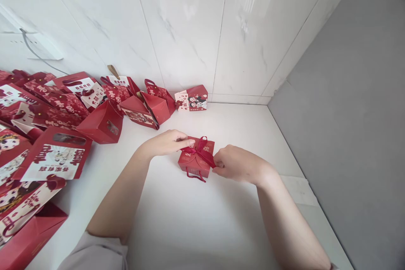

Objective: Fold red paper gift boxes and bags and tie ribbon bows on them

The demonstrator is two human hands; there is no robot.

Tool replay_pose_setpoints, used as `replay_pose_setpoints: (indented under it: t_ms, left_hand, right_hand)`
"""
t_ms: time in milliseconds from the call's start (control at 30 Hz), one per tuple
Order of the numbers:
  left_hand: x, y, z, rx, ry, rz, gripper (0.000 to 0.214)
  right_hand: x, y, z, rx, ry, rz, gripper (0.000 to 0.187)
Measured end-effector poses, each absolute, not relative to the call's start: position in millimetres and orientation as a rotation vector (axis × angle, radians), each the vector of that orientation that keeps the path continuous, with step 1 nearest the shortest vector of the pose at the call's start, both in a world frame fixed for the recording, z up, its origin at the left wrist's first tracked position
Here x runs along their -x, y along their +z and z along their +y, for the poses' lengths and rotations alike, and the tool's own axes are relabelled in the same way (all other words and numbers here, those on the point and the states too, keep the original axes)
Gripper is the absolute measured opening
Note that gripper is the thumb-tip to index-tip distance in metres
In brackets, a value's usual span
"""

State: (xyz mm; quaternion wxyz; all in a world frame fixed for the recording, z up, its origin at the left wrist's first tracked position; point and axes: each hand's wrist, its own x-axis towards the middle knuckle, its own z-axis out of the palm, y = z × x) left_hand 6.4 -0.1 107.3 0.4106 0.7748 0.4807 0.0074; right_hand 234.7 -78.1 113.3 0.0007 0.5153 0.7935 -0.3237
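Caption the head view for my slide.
Right hand holding the red ribbon on a red gift box, left hand at its top.

Red box (193, 166), apparently pale lettering (206, 149).

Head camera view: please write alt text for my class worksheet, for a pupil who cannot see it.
A person's right hand grips the red ribbon on a small red box on a white table, while the left hand is at the box's far left corner. Other red boxes crowd the table's left side, near a marbled wall.
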Motion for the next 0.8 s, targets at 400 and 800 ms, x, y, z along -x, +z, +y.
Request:
replay_pose_setpoints:
  t_ms: [400, 800]
  left_hand:
    - [-16, 97, -4, -2.152, -0.012, 1.322, 0.052]
    - [-21, 99, -6, -2.071, 0.035, 1.158, 0.047]
  right_hand:
    - [-245, 115, -73, -1.616, -1.226, 2.414, 0.019]
    - [-261, 110, -60, -1.654, -1.304, 2.799, 0.022]
